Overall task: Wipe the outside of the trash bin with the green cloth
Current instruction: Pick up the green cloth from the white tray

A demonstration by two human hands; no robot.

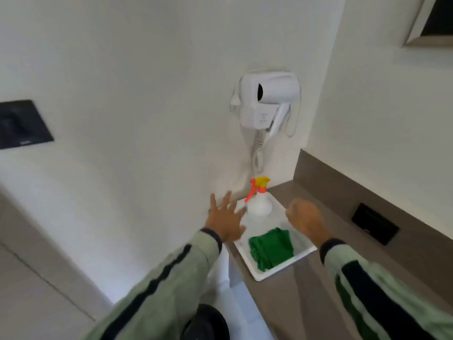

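Observation:
A folded green cloth [270,247] lies in a white tray [304,255] on the brown counter. A white spray bottle [259,204] with a yellow and orange trigger stands at the tray's far end. My left hand [226,217] hovers with fingers spread just left of the bottle, holding nothing. My right hand [305,215] hangs above the tray's right side, fingers curled and blurred, with nothing visible in it. A dark round shape, likely the trash bin [208,322], shows at the bottom edge below the counter, partly hidden by my left sleeve.
A white wall-mounted hair dryer [269,100] with a coiled cord hangs above the tray. The brown counter [343,209] runs along the right wall with a black socket plate [375,223] in its upstand. A black flush plate [22,123] is on the left wall.

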